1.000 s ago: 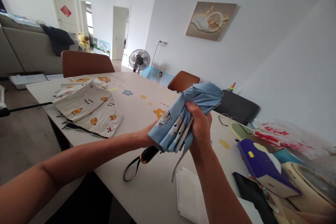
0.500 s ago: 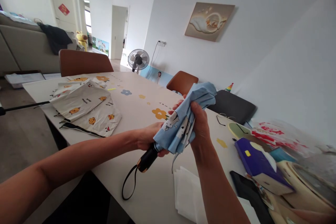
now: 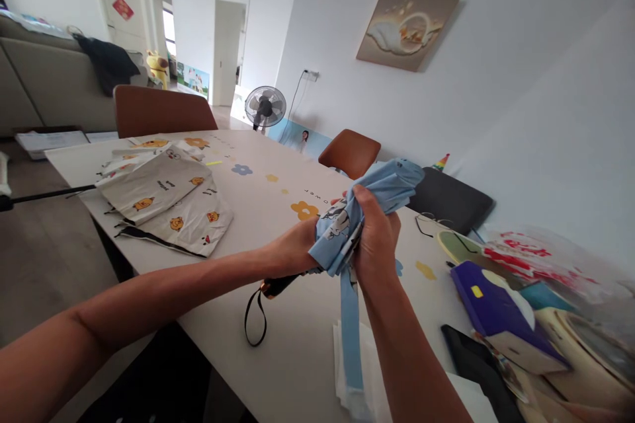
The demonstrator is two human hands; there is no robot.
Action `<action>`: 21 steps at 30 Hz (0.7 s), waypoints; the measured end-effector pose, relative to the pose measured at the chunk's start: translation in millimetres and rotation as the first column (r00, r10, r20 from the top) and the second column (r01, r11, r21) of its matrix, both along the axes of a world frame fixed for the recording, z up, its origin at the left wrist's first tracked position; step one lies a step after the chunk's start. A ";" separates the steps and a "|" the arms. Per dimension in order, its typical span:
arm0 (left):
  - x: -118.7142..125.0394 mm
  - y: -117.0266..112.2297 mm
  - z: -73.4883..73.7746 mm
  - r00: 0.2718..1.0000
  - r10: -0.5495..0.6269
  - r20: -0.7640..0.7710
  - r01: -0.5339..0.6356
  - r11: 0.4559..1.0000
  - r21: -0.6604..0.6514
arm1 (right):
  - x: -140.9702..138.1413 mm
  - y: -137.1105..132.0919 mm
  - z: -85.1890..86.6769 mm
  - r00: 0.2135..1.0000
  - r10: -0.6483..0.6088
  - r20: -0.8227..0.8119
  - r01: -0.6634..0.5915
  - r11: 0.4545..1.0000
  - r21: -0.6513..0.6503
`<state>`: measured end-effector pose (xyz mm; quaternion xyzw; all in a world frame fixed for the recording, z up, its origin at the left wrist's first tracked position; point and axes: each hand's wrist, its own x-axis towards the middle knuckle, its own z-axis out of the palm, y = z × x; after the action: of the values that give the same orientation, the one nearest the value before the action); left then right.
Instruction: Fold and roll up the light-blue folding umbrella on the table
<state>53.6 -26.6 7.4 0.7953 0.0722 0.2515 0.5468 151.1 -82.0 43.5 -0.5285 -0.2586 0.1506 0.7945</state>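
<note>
Both hands are on a folded light-blue umbrella point(image 3: 391, 182) with a black-and-white cartoon print, held above the table. My right hand point(image 3: 377, 234) wraps round the gathered cloth from the near right side, thumb on top. My left hand point(image 3: 295, 248) is closed near the handle end, its fingers partly hidden behind the cloth. Out from under the left hand sticks the black handle point(image 3: 278, 286) with a wrist loop point(image 3: 255, 320). A blue strap point(image 3: 351, 337) dangles from the canopy over white paper sheets point(image 3: 342, 370).
A cream umbrella point(image 3: 169, 195) with a yellow cartoon print lies half open at the table's left, its shaft past the edge. To the right are eyeglasses point(image 3: 431, 225), a purple box point(image 3: 501, 317), a black phone-like slab point(image 3: 476, 370) and a plastic bag point(image 3: 555, 258). Brown chairs point(image 3: 163, 112) stand behind.
The umbrella has turned in the hands, tipping flatter, and its handle is now mostly covered by my left hand and forearm. The strap now hangs down in full view.
</note>
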 end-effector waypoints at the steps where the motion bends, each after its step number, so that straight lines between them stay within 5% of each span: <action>1: 0.5 0.7 -1.1 0.999 0.033 0.018 -0.034 0.996 0.078 | 0.1 1.1 -0.8 1.000 -0.017 -0.012 0.018 1.000 0.010; 7: 2.5 -6.8 -13.9 0.952 0.293 -0.085 -0.266 0.935 0.236 | 0.6 7.8 -6.9 0.983 -0.153 -0.104 0.166 0.978 0.126; 10: 3.3 -9.2 -15.0 0.961 0.261 -0.091 -0.237 0.947 0.215 | 4.9 6.6 -6.6 0.984 -0.134 -0.114 0.149 0.979 0.135; 13: 1.7 -6.6 -10.2 0.997 0.012 -0.081 -0.012 1.000 0.004 | 14.0 2.2 -3.4 0.990 -0.064 -0.124 0.077 0.991 0.106; 15: -0.6 -3.3 -5.5 0.991 -0.129 -0.042 0.117 0.969 -0.218 | 20.3 -0.7 -1.5 0.992 0.039 -0.117 -0.028 0.995 0.091; 18: -1.9 0.8 1.5 0.994 -0.089 0.055 0.104 0.900 -0.423 | 23.8 -2.4 -1.8 0.996 0.080 -0.046 -0.076 0.994 0.084; 21: 2.0 1.1 6.4 0.994 -0.025 0.104 0.068 0.903 -0.425 | 18.5 -1.3 -5.4 0.999 0.020 0.048 -0.023 0.997 0.071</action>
<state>55.6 -25.5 13.8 0.6445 0.0802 0.2545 0.7165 169.6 -83.2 38.1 -0.5002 -0.2880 0.1373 0.8050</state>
